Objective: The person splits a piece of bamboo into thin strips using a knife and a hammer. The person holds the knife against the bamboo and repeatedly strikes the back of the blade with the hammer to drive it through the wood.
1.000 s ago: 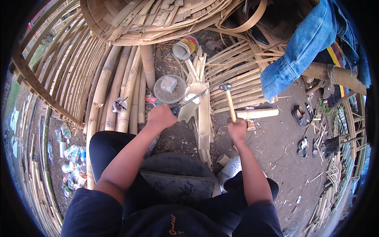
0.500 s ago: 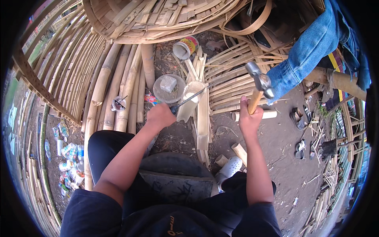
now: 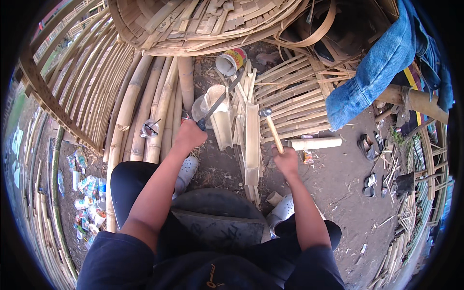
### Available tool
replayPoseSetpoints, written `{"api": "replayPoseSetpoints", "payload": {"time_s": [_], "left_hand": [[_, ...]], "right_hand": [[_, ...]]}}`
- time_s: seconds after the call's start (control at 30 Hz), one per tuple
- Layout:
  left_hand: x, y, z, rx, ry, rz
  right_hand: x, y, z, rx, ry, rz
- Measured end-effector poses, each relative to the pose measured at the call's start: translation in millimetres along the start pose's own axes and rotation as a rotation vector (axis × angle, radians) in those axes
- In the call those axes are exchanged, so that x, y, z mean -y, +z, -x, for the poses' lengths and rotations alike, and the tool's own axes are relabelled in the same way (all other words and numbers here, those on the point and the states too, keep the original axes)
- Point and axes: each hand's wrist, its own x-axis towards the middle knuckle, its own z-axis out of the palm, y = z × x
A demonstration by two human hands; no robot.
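Note:
My left hand [image 3: 191, 136] is closed around the handle of a long knife [image 3: 223, 99], its dark blade slanting away to the far right. The blade crosses a short split bamboo section [image 3: 222, 128]; whether it is sunk into the bamboo or only rests on it I cannot tell. My right hand [image 3: 286, 160] grips the wooden handle of a hammer [image 3: 273, 130], head pointing away. That metal head is low, just right of a pale bamboo strip [image 3: 252, 140]. Behind the bamboo section, a round dish [image 3: 198, 107] is partly hidden.
Long bamboo poles [image 3: 137, 106] lie at the left, with a cup [image 3: 149, 128] on them. A large woven basket [image 3: 208, 41] overhangs the far side. Slatted bamboo [image 3: 290, 96], a bamboo tube [image 3: 316, 143] and blue denim [image 3: 372, 63] are at right; a tub [image 3: 231, 61] stands beyond.
The hammer has come down from its raised position, its head swinging left. The knife has turned to point farther away, and the bamboo section has shifted left, now covering much of the dish.

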Motion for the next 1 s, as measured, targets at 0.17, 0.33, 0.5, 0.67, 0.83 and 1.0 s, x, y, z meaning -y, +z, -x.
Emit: {"api": "replayPoseSetpoints", "payload": {"time_s": [0.17,0.33,0.5,0.67,0.83,1.0], "left_hand": [[-15.3,-10.9,10.3,0.056,0.062,-0.063],[-8.9,-15.7,11.4,0.155,0.107,-0.147],[-3.7,-1.0,8.8,0.189,0.190,-0.217],[-11.9,1.7,14.9,0.243,0.212,-0.232],[2.4,7.4,0.6,0.146,0.118,-0.116],[-2.7,-10.0,8.4,0.175,0.056,-0.139]], "right_hand": [[34.7,-27.7,11.0,-0.056,-0.257,-0.074],[89.6,-59.1,14.7,-0.367,-0.786,-0.065],[105.8,-65.8,24.7,-0.622,-0.968,-0.476],[-9.1,14.3,18.6,-0.386,-0.384,-0.001],[4.9,-2.2,18.5,-0.320,-0.093,-0.036],[106.7,-102.2,36.9,-0.484,-0.563,-0.102]]}}
